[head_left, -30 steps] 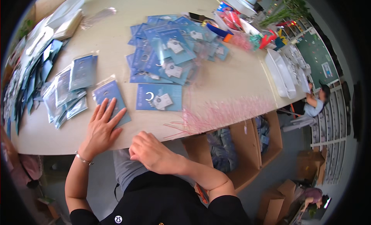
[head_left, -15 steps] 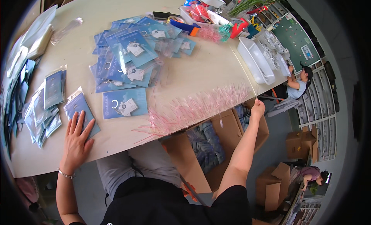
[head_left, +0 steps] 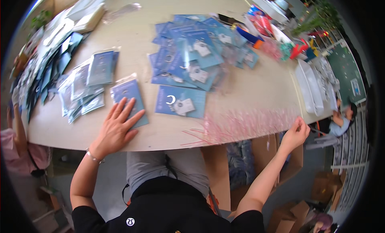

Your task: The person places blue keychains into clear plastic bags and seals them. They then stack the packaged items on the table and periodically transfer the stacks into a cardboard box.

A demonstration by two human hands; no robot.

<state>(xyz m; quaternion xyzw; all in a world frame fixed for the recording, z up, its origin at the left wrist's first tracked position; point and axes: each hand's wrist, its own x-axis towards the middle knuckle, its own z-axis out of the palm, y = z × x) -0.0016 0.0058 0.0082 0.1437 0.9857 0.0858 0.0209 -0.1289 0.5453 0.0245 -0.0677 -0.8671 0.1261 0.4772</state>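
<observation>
Blue card packet (head_left: 129,90) lies near the surface's (head_left: 256,88) front edge, left of centre, long axis slanting, far end leaning left. One shows beneath the left hand (head_left: 115,131), flat, fingers spread. One tagged card (head_left: 178,94) lies just right. The right hand (head_left: 294,135), fingertips pinched, reaches the pink strands (head_left: 248,123); whether it grips one, I cannot tell.

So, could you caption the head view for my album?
Left hand flat on a bagged blue card, right hand at the right end of the pink strands lining the table.
</observation>
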